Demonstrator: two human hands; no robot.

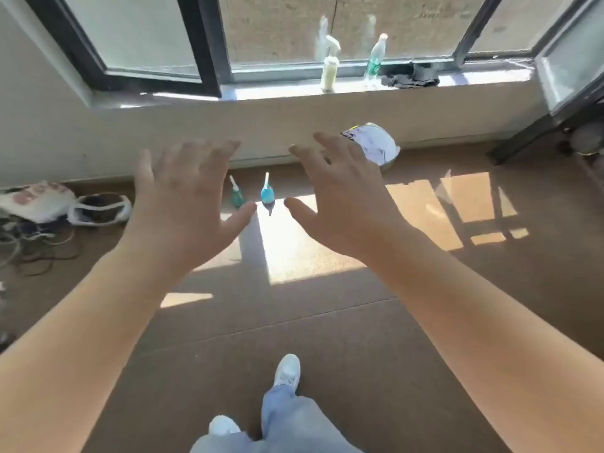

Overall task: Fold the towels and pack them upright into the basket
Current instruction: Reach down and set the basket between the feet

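My left hand [183, 197] and right hand [343, 194] hang out in front of me, fingers spread, holding nothing. No basket shows plainly. A pale cloth bundle [376, 142] lies on the floor [327, 322] by the far wall, just right of my right hand, perhaps a towel. I judge the step is fetching it, so I should walk over, skirting the small bottles [266, 194].

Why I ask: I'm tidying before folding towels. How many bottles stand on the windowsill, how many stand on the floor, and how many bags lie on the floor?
Sill bottles: 2
Floor bottles: 2
Bags: 2
Total: 6
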